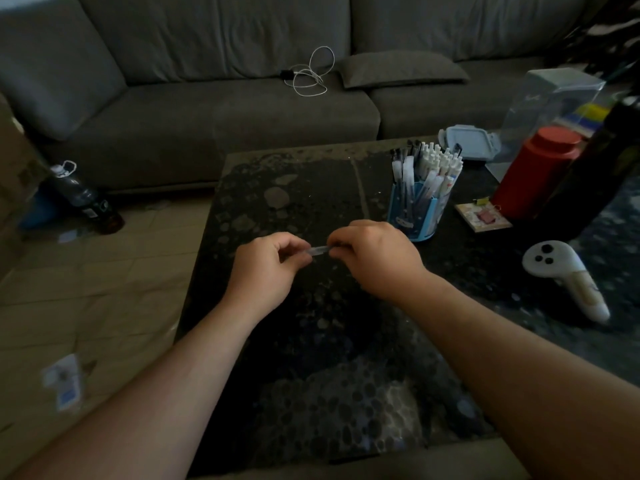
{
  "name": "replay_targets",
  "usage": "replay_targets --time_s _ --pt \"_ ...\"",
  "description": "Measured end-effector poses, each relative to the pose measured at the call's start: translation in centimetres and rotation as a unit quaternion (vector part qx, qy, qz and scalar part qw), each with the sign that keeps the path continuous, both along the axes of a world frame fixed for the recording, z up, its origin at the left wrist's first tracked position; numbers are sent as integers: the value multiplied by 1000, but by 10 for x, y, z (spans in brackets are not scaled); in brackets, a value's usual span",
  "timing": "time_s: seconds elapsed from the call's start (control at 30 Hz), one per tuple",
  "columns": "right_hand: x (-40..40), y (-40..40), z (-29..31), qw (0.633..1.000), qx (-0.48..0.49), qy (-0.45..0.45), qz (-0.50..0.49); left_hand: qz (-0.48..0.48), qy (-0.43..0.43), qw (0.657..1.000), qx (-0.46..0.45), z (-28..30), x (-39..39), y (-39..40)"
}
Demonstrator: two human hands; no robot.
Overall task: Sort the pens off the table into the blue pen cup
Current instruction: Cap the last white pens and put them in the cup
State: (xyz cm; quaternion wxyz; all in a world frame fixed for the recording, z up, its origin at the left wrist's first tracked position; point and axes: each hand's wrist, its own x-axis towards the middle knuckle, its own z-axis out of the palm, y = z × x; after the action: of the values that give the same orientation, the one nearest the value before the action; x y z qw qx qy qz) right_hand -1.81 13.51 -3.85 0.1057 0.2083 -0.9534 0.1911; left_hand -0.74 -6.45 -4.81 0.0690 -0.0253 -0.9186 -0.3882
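Note:
Both hands meet over the middle of the dark mottled table (294,188). My left hand (268,270) and my right hand (372,258) each pinch one end of a clear pen (319,251), held level between them; only its short middle part shows. The blue pen cup (420,211) stands behind and to the right of my right hand, packed with several white and dark pens (433,164) standing upright.
A white game controller (568,275) lies at the right. A red canister (535,171), a dark tall bottle (595,168), a small notepad with clips (483,216), a lidded tub (467,140) and a clear box (554,98) crowd the back right. A grey sofa (225,109) runs behind.

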Motion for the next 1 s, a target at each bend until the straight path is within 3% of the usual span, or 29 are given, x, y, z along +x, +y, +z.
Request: replay_targets --time_s 0.23,0.43,0.67,0.73,0.83,0.93,1.0 --pt "3 -1 3 997 -66 24 -32 3 44 999 27 9 0 4" --pt "4 7 6 997 -46 -49 -24 -49 85 993 -74 6 0 3" --pt "7 19 14 994 69 -85 23 -52 55 997 -14 0 9 21" --pt "8 21 22 995 62 -77 20 -32 49 998 29 -1 8 21" --pt "1 39 51 988 -132 -36 -66 -34 28 998 43 -1 9 17" --pt "-7 71 79 918 -347 47 -186 -53 28 998 30 -3 12 17" --pt "-9 86 81 885 -399 79 -228 -61 28 998 20 -5 13 19"
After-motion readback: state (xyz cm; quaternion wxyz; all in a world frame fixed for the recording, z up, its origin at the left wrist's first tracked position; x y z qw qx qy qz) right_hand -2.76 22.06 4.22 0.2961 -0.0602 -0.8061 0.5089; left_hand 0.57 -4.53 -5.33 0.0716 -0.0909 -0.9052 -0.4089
